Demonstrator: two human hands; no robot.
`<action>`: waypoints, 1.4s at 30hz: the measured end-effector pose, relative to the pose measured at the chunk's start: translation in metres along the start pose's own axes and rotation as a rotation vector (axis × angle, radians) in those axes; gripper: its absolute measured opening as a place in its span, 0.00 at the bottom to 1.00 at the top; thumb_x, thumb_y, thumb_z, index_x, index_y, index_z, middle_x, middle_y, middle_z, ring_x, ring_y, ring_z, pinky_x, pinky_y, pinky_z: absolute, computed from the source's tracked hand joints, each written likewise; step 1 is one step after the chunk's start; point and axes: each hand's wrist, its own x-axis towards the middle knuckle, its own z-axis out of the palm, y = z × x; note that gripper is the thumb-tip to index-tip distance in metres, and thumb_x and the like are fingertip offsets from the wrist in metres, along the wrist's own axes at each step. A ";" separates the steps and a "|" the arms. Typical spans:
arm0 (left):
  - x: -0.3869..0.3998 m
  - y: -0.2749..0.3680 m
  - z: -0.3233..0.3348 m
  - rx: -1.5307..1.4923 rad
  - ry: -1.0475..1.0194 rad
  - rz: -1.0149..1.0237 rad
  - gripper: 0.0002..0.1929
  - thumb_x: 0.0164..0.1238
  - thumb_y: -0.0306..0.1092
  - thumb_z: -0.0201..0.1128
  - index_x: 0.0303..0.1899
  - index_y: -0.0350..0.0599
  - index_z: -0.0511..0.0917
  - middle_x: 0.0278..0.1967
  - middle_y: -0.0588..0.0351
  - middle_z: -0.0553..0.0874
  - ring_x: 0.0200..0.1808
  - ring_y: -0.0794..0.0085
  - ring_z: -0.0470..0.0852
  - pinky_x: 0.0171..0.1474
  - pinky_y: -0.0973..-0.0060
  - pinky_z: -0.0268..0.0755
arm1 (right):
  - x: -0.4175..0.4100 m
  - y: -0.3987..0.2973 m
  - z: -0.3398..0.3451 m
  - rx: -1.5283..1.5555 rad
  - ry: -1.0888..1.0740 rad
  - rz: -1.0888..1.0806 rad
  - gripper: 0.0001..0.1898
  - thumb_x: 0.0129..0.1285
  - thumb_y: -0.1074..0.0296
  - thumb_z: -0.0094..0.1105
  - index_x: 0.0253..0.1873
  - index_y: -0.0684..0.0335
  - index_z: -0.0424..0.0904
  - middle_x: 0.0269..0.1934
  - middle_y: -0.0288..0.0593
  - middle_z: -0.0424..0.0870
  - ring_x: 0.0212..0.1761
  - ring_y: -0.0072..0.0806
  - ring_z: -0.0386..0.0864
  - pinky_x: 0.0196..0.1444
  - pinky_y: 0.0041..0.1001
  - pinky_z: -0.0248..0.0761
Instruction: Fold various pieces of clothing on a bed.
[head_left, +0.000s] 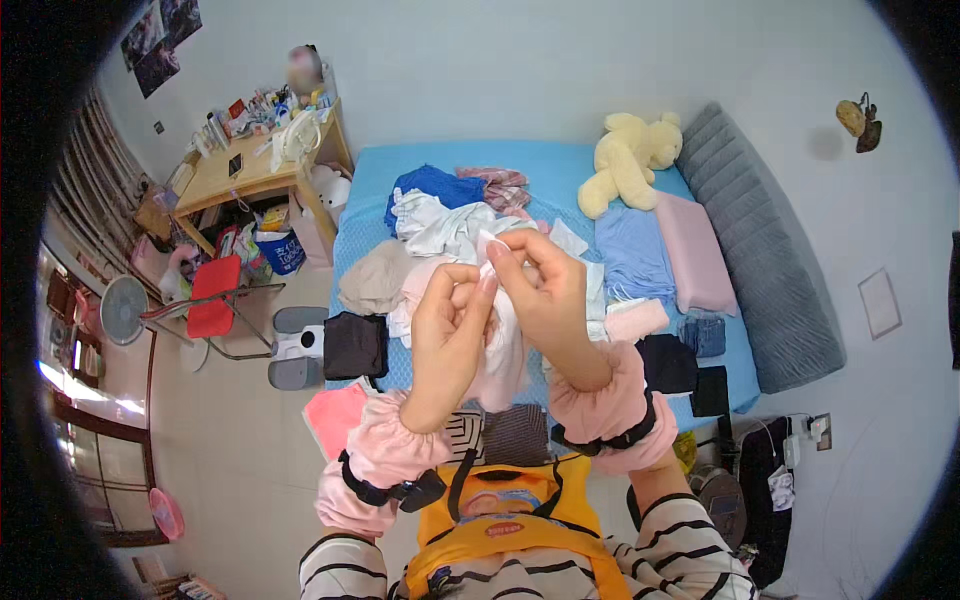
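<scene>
Both my left hand and my right hand are raised over the bed, close together. Between their thumbs and fingers they pinch a small piece of white fabric. Pale pink fabric hangs below; whether it is the same piece cannot be told. Beneath lies a loose pile with a white garment, a blue garment and a beige one. Folded dark clothes sit at the bed's left edge. A striped folded garment lies at the near edge, beside a black-and-beige patterned one.
On the bed's right are a cream teddy bear, a pink pillow, a light blue garment and a grey cushion. A red folding chair, a fan and a cluttered wooden desk stand left.
</scene>
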 end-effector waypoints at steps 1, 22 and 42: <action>-0.001 0.000 0.003 -0.006 0.011 0.028 0.05 0.70 0.29 0.55 0.40 0.41 0.69 0.20 0.66 0.73 0.20 0.89 0.67 0.22 0.89 0.55 | -0.003 0.001 -0.002 0.048 0.031 0.036 0.08 0.62 0.69 0.58 0.38 0.68 0.78 0.18 0.30 0.72 0.21 0.08 0.63 0.21 0.16 0.57; 0.040 0.038 -0.034 0.416 -0.503 -0.049 0.14 0.65 0.20 0.51 0.51 0.33 0.72 0.30 0.55 0.82 0.30 0.78 0.82 0.32 0.81 0.76 | 0.006 -0.027 -0.023 -0.080 -0.264 -0.130 0.08 0.61 0.69 0.59 0.40 0.67 0.80 0.28 0.41 0.81 0.26 0.18 0.74 0.28 0.20 0.67; 0.111 0.159 -0.025 0.871 -0.198 0.458 0.06 0.63 0.29 0.60 0.37 0.36 0.80 0.22 0.62 0.79 0.21 0.84 0.77 0.22 0.87 0.64 | 0.011 0.048 -0.019 -0.386 -0.092 -0.480 0.17 0.45 0.73 0.59 0.44 0.69 0.77 0.43 0.54 0.76 0.45 0.47 0.74 0.45 0.36 0.70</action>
